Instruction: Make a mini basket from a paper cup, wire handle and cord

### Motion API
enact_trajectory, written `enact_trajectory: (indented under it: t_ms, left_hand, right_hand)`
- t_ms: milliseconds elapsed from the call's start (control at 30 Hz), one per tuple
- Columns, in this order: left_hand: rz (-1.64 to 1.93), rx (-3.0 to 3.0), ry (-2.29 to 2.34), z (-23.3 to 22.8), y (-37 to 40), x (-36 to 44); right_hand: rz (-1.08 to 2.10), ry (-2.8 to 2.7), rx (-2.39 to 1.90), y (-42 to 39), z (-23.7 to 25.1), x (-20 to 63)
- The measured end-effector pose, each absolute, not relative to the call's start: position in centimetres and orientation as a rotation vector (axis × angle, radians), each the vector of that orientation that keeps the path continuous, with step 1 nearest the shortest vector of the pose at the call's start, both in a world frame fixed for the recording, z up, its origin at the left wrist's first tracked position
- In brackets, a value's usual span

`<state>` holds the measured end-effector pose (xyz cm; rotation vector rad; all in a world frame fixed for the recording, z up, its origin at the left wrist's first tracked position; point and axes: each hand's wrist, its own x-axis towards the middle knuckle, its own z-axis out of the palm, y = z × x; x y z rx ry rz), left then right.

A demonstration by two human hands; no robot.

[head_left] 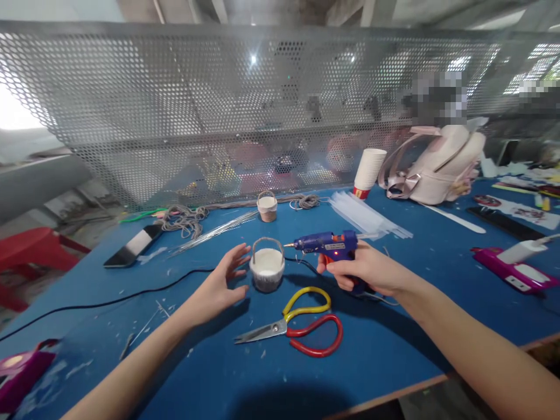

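My right hand [363, 265] is wrapped round the grip of a blue glue gun [326, 242], its nozzle pointing left. The nozzle tip is near the handle of a small basket [266, 279] with a white inside and a grey outer wall. Left of that basket, my left hand [225, 280] is held open with fingers apart, close to its side and holding nothing. In front of the basket lie scissors [280, 328] with one yellow and one red handle loop. Another small basket [267, 210] stands upright farther back.
Grey cord [179, 220], thin wires [214, 233] and a phone [133, 246] lie at back left. Translucent glue sticks [365, 216], stacked paper cups [370, 169] and a pink backpack [437, 169] stand or lie at back right. A black cable [144, 293] crosses the blue table [210, 373].
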<state>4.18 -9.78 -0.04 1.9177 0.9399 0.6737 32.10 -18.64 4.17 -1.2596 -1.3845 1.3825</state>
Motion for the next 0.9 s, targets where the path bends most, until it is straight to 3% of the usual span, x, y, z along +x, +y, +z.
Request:
enact_trajectory:
  t_ms: [233, 900]
  left_hand:
    - [0.686, 1.898, 1.094, -0.9, -10.8, 5.4]
    - [0.504, 1.719, 0.795, 1.5, -8.8, 5.8]
  right_hand:
    - [1.363, -1.333, -1.183, -18.5, 3.7, 32.6]
    - [1.214, -1.431, -1.299, -17.8, 4.3, 31.6]
